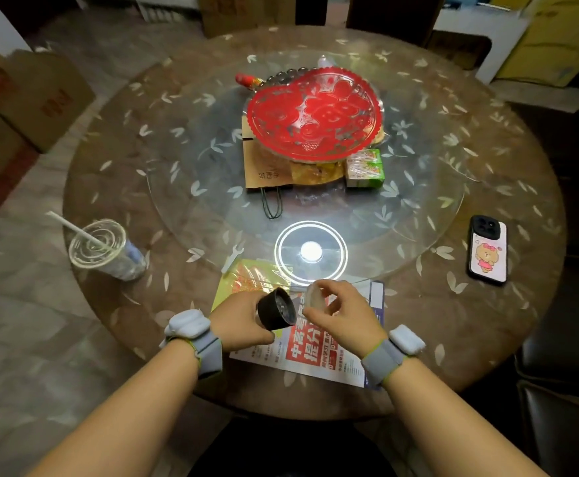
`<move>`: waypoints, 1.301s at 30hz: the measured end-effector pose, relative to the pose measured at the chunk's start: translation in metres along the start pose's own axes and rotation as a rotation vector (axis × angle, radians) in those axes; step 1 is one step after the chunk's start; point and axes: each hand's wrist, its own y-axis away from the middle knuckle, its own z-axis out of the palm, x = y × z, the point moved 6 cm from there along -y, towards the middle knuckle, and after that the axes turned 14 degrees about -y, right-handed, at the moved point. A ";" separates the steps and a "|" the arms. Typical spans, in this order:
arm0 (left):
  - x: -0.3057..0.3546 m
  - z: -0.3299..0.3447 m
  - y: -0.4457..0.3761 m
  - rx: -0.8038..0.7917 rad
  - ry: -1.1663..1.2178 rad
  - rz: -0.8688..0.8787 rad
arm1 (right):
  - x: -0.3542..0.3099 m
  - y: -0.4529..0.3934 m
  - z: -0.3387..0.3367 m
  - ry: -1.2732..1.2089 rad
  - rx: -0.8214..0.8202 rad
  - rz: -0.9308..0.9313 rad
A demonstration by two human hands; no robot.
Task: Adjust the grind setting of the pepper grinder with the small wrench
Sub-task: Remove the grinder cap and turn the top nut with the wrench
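Over the near edge of the worktop (pixel 418 325), above a printed leaflet (pixel 319 359), both hands were raised and busy. The left hand (pixel 243 321) was wrapped around the body of the pepper grinder (pixel 277 308), tipping it sideways so its open grinding end faced the person's right, probably so the adjusting part inside could be seen and reached. The right hand (pixel 344 313) pinched a pale, translucent cap (pixel 315 295) just beside that open end, apart from it; it looked like the grinder's own cover, lifted clear to expose the mechanism. The small wrench (pixel 232 258) lay untouched on the worktop beyond the left hand, near the rim of the glass turntable (pixel 429 215), within easy reach. By this layout, the cap wanted setting down first, so that the right hand could take up the wrench. A lidded cup with a straw (pixel 104 251) stood well off to the left, a phone (pixel 488 251) to the right.
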 end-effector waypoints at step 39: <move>0.030 0.049 0.047 0.917 -0.039 0.312 | 0.105 -0.009 0.001 0.499 0.060 -0.524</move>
